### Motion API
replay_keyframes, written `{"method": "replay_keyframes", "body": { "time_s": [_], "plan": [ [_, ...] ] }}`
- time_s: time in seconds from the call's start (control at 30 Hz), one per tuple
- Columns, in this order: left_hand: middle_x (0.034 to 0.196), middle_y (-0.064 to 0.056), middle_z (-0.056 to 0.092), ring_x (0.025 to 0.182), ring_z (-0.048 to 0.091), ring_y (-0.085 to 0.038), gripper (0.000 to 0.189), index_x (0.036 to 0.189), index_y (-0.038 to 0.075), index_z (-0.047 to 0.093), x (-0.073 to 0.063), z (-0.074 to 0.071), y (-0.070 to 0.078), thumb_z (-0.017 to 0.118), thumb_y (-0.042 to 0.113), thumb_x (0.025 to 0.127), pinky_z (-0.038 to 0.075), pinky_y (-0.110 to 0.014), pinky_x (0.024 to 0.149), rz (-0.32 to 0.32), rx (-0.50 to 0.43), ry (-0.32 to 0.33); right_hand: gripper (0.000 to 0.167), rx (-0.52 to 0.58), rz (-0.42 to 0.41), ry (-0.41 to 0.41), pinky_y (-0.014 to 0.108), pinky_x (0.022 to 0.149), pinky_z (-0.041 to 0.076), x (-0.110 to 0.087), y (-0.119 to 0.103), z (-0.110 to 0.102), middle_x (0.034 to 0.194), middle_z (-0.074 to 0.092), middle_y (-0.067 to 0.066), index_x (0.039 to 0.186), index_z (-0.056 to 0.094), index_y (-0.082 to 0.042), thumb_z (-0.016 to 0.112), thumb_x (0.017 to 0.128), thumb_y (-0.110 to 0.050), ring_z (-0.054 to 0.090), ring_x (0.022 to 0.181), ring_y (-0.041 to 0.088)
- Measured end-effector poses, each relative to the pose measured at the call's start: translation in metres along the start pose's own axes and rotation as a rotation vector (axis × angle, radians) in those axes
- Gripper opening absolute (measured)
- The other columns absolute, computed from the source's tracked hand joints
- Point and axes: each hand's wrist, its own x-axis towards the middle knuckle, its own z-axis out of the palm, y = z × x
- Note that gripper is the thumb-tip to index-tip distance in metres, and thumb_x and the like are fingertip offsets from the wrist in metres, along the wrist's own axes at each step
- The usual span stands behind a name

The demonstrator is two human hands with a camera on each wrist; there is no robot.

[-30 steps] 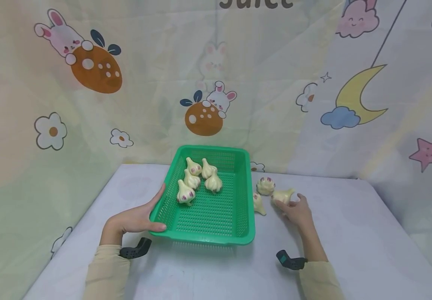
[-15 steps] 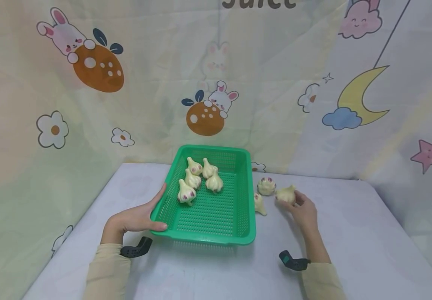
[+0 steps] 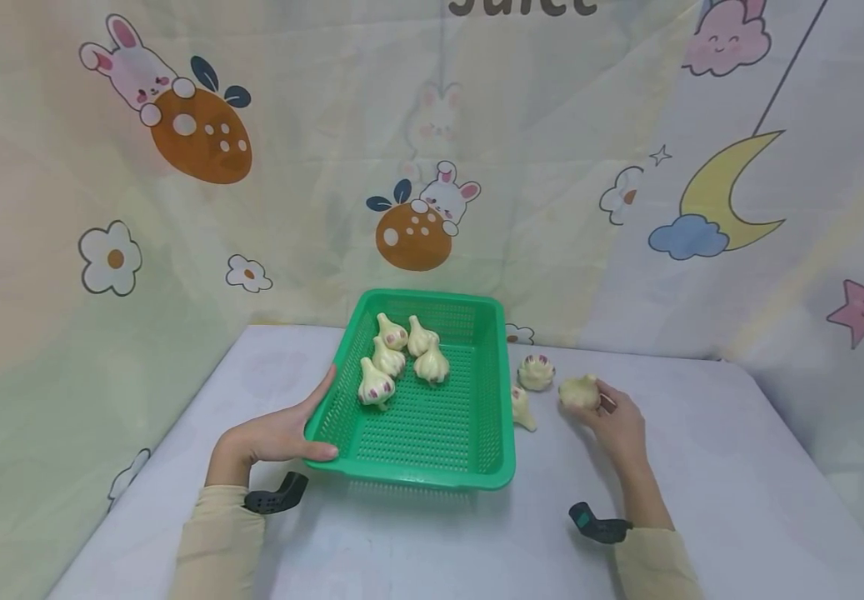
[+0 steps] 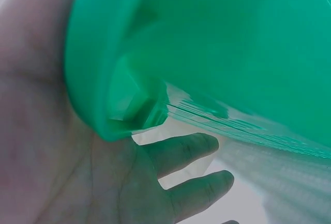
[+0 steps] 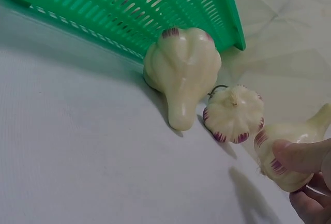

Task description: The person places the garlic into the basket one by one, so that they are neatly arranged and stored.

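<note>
A green plastic basket point(image 3: 432, 479) sits tilted on the table, with several garlic bulbs point(image 3: 388, 358) grouped toward its far left. My left hand point(image 3: 277, 437) holds the basket's near left corner, thumb along the rim; the left wrist view shows two fingers point(image 4: 199, 195) reaching out below it. My right hand point(image 3: 615, 425) pinches a garlic bulb point(image 3: 578, 392) between thumb and fingers. In the right wrist view that bulb point(image 5: 282, 151) is just off the table, its shadow apart from it. Two more bulbs lie beside the basket: one purple-tipped point(image 3: 536, 372), one partly hidden by the rim point(image 3: 521, 410).
A white cloth covers the table point(image 3: 417, 550). Behind it hangs a printed curtain point(image 3: 312, 167) with rabbits, flowers and a moon. Each forearm wears a dark wrist device, the left one point(image 3: 276, 494) near the basket's corner.
My right hand has drawn the pinched bulb a little to the right, away from the purple-tipped bulb. My left hand and the basket stay in place.
</note>
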Motion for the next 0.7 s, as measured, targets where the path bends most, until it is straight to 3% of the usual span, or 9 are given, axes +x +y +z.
{"method": "replay_keyframes", "body": {
  "time_s": [0.3,0.7],
  "plan": [
    [0.160,-0.014,-0.009,0.145,0.008,-0.036,0.120,0.149,0.027,-0.023,0.000,0.001,0.001,0.073,0.043,0.079,0.023,-0.057,0.111,-0.027,-0.003,-0.003,0.074,0.002,0.001,0.030,0.046,0.103,0.040,-0.002,-0.008,-0.002,0.149,0.031,0.026,0.148,0.030,-0.006,0.068,0.088,-0.026,0.036,0.134,0.042],
    [0.160,-0.013,-0.009,0.145,0.008,-0.034,0.121,0.149,0.026,-0.022,0.002,0.000,-0.002,0.075,0.040,0.079,0.022,-0.056,0.111,-0.012,-0.014,0.002,0.075,0.019,-0.030,0.059,0.042,0.104,0.041,-0.008,-0.025,-0.006,0.149,0.034,0.023,0.147,0.033,-0.007,0.070,0.086,-0.031,0.039,0.134,0.040]
  ]
}}
